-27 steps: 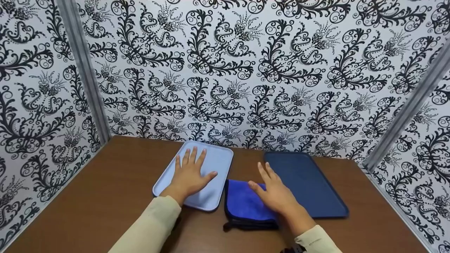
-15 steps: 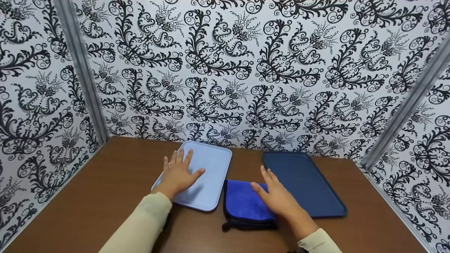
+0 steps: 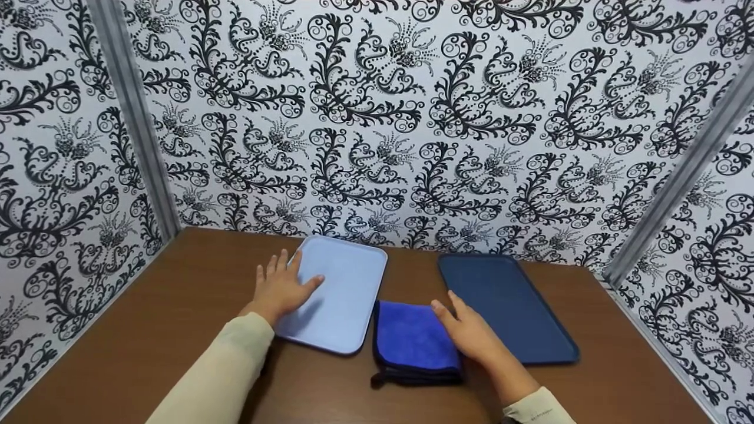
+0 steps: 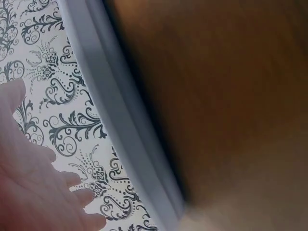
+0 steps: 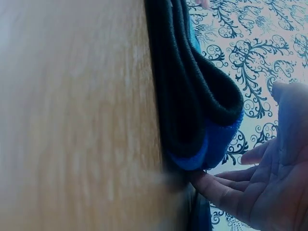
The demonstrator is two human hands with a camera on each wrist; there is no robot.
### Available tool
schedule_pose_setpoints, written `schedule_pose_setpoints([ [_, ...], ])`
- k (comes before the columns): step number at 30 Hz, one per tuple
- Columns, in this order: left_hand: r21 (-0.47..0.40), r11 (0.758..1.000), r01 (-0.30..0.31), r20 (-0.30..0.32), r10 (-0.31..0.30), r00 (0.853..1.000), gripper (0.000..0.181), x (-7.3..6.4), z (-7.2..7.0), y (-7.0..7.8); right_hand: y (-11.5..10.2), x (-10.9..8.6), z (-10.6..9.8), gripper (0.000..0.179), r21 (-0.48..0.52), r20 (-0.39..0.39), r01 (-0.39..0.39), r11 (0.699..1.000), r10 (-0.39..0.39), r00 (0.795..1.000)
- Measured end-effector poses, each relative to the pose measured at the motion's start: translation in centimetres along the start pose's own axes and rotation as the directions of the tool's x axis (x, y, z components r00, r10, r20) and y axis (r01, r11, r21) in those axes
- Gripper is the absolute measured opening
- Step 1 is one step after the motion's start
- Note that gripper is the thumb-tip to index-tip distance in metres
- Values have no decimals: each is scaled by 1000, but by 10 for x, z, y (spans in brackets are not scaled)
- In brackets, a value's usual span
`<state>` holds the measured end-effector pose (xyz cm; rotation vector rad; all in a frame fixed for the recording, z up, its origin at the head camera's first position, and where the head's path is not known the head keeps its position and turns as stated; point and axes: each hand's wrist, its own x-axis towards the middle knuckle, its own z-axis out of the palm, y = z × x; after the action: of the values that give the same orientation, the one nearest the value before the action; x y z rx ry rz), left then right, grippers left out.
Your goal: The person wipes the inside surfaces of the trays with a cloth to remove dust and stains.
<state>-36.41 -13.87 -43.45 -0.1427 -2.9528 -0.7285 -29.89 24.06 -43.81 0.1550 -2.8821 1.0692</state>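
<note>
A light-blue tray (image 3: 344, 294) lies on the table, and my left hand (image 3: 280, 292) hovers at its left edge with fingers straight and spread. In the left wrist view the tray's edge (image 4: 120, 106) stands near the palm (image 4: 33, 183); no contact shows. A folded blue microfibre cloth (image 3: 412, 335) with black trim lies right of that tray. My right hand (image 3: 474, 338) is at the cloth's right side, fingers extended. The right wrist view shows a fingertip close to the cloth's folded layers (image 5: 185, 96); whether it touches I cannot tell. Neither hand grips anything.
A dark navy tray (image 3: 506, 306) lies to the right, behind my right hand. The brown wooden table (image 3: 194, 294) ends at black-and-white patterned walls (image 3: 377, 118) at the back and both sides.
My left hand has moved left, from over the middle of the light-blue tray to its left edge. My right hand has shifted slightly right and nearer me, uncovering more cloth. Trays and cloth stay put.
</note>
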Motion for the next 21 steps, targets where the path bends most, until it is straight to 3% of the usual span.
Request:
schedule_pose_setpoints([
  [6,-21,999,50,12,-50,999,90,0,-1,-9,2,1,-1,80,-4,13,-65,998,65,998],
  [10,-14,997,76,34,-75,997,91,1,-3,-13,1,1,-2,74,-50,16,-67,997,68,998],
  [17,-34,991,131,87,-127,988,94,6,-2,-20,2,1,1,32,-114,-7,-34,993,34,999],
  [21,-42,985,165,103,-160,982,90,8,-3,-24,3,0,2,30,-140,-17,-17,990,15,1000],
])
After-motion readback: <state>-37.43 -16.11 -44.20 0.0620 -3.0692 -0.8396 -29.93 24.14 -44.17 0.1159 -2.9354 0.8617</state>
